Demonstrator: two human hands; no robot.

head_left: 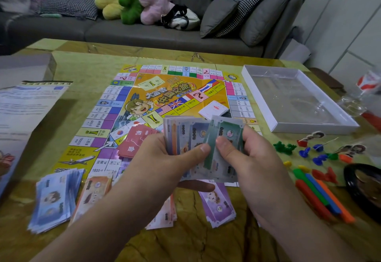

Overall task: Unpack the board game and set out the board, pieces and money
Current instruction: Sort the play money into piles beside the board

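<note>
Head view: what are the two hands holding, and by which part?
Both hold play money. The left hand grips a fanned stack of notes at its lower end; the right hand pinches a green note by its lower edge.

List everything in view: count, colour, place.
game board: one, yellow centre, unfolded mid-table
card decks: two, red and white, on board
sorted money piles: four, blue, orange, pink, purple, table's near edge
box tray: one, white, right of board
playing pieces: many, mixed colours, right of board
sheet: one, printed, left
plush toys: three, yellow, green, pink, on sofa
left hand: grips fanned banknotes
right hand: pinches green note
</note>
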